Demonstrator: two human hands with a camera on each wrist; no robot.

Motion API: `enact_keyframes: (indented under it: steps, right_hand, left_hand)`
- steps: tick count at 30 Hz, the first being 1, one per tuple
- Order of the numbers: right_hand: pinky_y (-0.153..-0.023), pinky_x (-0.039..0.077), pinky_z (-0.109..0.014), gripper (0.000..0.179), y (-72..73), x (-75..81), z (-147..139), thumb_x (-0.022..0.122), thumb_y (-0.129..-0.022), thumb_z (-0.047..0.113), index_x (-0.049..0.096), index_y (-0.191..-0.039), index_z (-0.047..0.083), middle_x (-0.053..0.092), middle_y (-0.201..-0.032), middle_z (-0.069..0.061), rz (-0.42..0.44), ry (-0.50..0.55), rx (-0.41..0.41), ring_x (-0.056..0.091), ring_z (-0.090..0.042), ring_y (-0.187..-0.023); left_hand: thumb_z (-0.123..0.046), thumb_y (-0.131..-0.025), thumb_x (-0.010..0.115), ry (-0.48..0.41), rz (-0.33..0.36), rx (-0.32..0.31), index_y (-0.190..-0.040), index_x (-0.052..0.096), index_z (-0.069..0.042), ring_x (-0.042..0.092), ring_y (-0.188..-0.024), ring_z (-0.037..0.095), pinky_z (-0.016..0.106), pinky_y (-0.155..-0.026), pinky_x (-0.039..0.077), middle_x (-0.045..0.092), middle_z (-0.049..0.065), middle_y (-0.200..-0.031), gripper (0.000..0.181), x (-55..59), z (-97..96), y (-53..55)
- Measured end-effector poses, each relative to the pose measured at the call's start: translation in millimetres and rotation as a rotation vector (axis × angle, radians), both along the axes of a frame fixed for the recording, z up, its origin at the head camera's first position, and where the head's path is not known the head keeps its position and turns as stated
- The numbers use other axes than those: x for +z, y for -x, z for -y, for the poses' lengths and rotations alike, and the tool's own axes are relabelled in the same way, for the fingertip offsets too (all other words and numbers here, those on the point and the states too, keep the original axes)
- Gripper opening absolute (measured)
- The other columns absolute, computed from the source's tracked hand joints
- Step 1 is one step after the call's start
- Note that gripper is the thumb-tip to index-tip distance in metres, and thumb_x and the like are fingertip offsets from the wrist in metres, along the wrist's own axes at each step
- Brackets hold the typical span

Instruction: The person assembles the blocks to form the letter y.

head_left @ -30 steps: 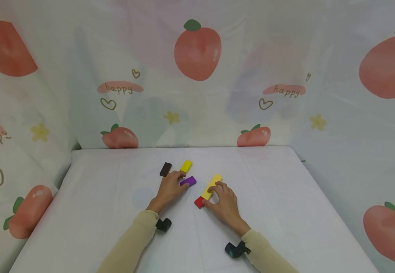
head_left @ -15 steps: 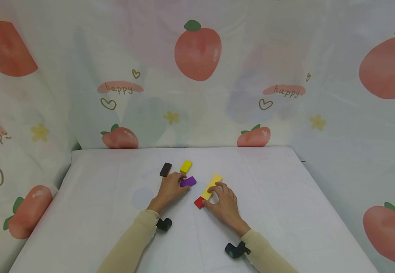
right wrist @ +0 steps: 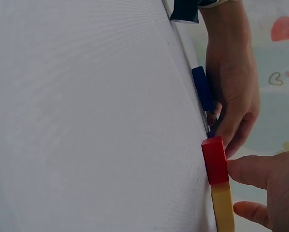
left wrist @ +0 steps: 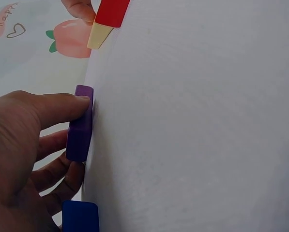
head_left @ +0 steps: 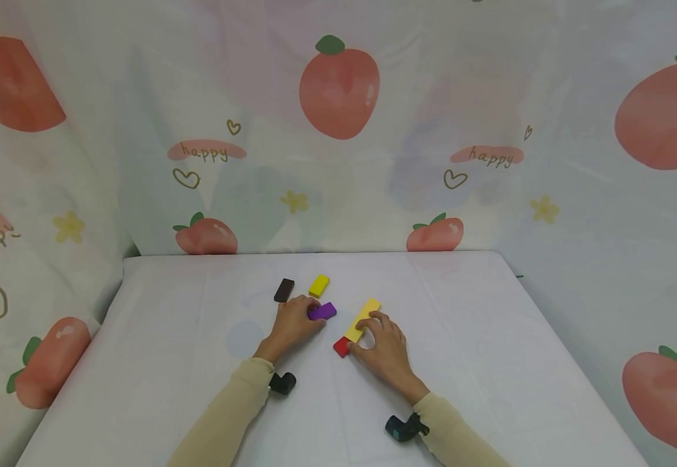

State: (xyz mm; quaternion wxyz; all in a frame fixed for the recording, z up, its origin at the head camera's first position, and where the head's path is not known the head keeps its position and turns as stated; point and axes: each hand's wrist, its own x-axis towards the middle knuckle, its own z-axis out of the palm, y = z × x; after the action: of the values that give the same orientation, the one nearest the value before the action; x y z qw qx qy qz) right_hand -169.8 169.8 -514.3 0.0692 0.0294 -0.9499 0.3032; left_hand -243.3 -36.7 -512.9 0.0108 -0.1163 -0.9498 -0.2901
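My left hand [head_left: 294,321] pinches a purple block [head_left: 323,311] between thumb and fingers, seen also in the left wrist view. A blue block [left wrist: 80,217] shows close under that palm in both wrist views; the head view hides it. To the right, a red block [head_left: 341,346] stands end to end with a longer pale yellow block [head_left: 363,319]. My right hand [head_left: 386,344] touches this pair from the right: its thumb meets the red block [right wrist: 215,160], and other fingertips lie against the pale yellow block [right wrist: 222,208]. I see no finger wrapped round either block.
Beyond my left hand lie a dark brown block [head_left: 283,290] and a bright yellow block [head_left: 319,285], apart from each other. The white table [head_left: 478,350] ends at a fruit-printed curtain [head_left: 338,188] behind and on both sides.
The left hand has shifted only slightly; its fingers have drawn back a little from the bright yellow block and still hold the purple one. The right hand and its blocks look unmoved.
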Motion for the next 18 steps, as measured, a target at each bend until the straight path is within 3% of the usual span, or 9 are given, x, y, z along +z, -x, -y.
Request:
enact_keyframes:
  steps: [10,18]
  right_hand:
    - [-0.108,0.029,-0.064,0.036,-0.2,-0.8,0.1,0.078,-0.08,0.036,0.065,-0.109,0.019,0.046,-0.144,-0.012,0.001,-0.005,-0.003,0.041,-0.041,-0.134]
    - [-0.108,0.029,-0.063,0.037,0.4,0.0,0.0,0.078,-0.08,0.036,0.065,-0.11,0.019,0.047,-0.144,-0.012,0.004,-0.011,-0.003,0.042,-0.04,-0.133]
  left_hand:
    - [-0.026,-0.082,0.078,-0.02,-0.03,-0.013,-0.112,0.071,-0.011,0.058,-0.085,0.017,0.041,-0.088,0.041,0.068,0.006,-0.099,0.034,-2.4,3.8,0.3]
    - [-0.022,-0.082,0.077,-0.077,0.013,-0.027,-0.115,0.069,-0.009,0.059,-0.088,0.017,0.034,-0.083,0.054,0.066,0.007,-0.104,0.036,2.6,8.8,-3.6]
